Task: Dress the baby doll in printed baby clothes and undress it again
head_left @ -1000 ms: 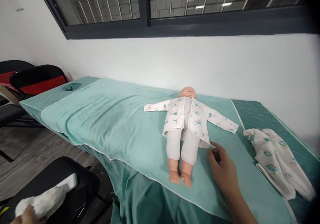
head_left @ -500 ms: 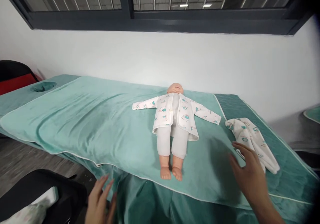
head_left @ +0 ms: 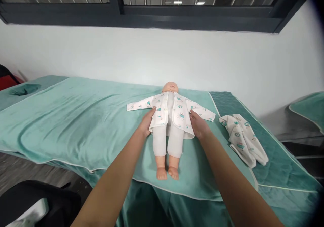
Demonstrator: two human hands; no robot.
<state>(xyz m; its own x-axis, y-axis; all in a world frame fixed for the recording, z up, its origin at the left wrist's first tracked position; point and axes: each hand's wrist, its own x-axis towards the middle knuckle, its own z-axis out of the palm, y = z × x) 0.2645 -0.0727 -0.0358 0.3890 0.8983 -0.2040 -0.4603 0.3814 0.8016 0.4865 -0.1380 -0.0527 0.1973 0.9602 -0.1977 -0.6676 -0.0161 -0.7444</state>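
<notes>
A baby doll (head_left: 160, 142) lies on its back, feet toward me, on the green bed cover. It wears an unfastened white printed jacket (head_left: 182, 114) over a white body, with both sleeves spread out sideways. My left hand (head_left: 146, 121) grips the doll's side at the jacket's left edge, thumb up and the other fingers mostly hidden. Against the opposite edge, my right hand (head_left: 198, 124) holds the doll in the same way, its fingertips tucked out of sight by the jacket. White printed pants (head_left: 243, 137) lie crumpled to the right of my right hand.
The green cover (head_left: 83, 119) spreads over a massage bed with a face hole (head_left: 25, 89) at the left end. Behind it rise a white wall (head_left: 101, 55) and a dark window frame (head_left: 152, 18). A black chair (head_left: 58, 200) stands at lower left, carrying a pale object.
Both hands have reached forward and inward from the bed's near side and taken hold of the doll's sides. The view has shifted slightly; doll and pants lie as before.
</notes>
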